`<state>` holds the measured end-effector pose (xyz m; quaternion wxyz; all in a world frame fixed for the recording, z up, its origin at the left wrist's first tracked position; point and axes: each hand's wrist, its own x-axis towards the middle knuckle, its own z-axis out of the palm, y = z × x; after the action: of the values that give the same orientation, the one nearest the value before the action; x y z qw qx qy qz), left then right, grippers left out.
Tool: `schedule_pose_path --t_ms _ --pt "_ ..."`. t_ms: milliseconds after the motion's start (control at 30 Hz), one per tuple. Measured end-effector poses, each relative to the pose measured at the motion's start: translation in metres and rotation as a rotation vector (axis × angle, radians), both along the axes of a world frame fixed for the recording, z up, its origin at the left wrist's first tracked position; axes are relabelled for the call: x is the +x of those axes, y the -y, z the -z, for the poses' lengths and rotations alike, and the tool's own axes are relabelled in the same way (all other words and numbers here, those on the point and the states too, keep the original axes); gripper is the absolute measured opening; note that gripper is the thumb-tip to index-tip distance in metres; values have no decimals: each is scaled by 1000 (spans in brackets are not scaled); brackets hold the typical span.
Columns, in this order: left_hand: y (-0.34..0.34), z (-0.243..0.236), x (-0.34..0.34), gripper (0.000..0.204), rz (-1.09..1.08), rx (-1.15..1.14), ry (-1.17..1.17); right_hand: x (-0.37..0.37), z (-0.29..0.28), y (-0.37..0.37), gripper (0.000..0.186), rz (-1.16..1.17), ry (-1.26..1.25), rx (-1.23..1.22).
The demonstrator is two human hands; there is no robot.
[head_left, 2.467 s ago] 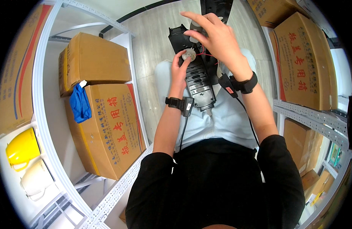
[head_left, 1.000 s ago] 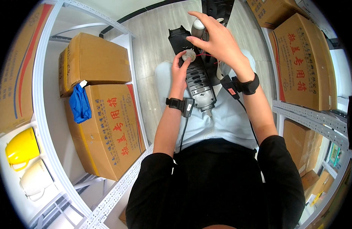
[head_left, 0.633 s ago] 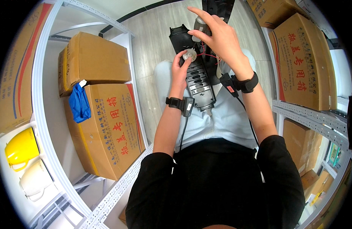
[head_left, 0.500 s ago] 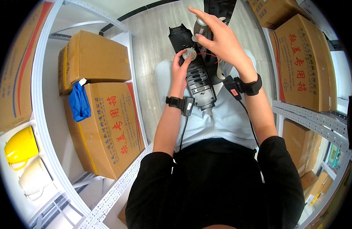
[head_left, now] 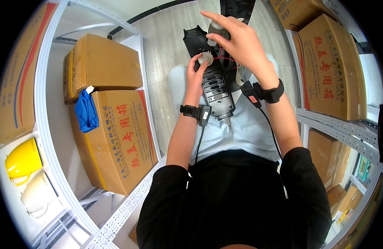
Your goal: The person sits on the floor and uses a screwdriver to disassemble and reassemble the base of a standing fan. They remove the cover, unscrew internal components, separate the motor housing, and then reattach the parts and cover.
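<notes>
A long black plastic housing (head_left: 218, 93) with ribs and slots lies across my lap. My left hand (head_left: 194, 76) is closed on a round, pale, translucent part (head_left: 206, 59) over the housing, pinched between thumb and fingers. Above and to the right, my right hand (head_left: 247, 43) grips a short grey cylinder (head_left: 215, 32) with a pale end, its thumb against the lower side and the index finger stretched past the top. Thin red wires (head_left: 225, 58) run below the right hand. A second black panel (head_left: 238, 9) stands at the far side, partly behind that hand.
Cardboard boxes (head_left: 112, 62) fill the left shelf, with a blue cloth (head_left: 87, 112) hanging at one. A yellow mug (head_left: 23, 159) and a white mug (head_left: 38, 193) are at lower left. More boxes (head_left: 324, 70) sit on the right shelf. Cables (head_left: 269, 124) trail from both wrist straps.
My right hand has shifted slightly left and down with the grey cylinder, which has tilted a little. My left hand and the housing have hardly moved.
</notes>
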<state>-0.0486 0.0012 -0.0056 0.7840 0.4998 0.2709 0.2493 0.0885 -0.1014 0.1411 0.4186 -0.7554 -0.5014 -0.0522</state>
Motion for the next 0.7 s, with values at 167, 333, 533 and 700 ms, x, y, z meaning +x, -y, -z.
schedule_pose_path --t_ms 167,333,533,700 --pt "-1 1 -1 35 -13 17 0 -4 0 -3 54 78 50 110" --pt "0 0 0 35 -12 3 2 -4 -3 -1 55 -17 -31 94" --pt "1 -2 0 34 -20 40 6 -9 -1 -5 56 79 23 52" --pt "1 -2 -1 36 -18 11 3 -6 1 -5 54 -41 -69 176"
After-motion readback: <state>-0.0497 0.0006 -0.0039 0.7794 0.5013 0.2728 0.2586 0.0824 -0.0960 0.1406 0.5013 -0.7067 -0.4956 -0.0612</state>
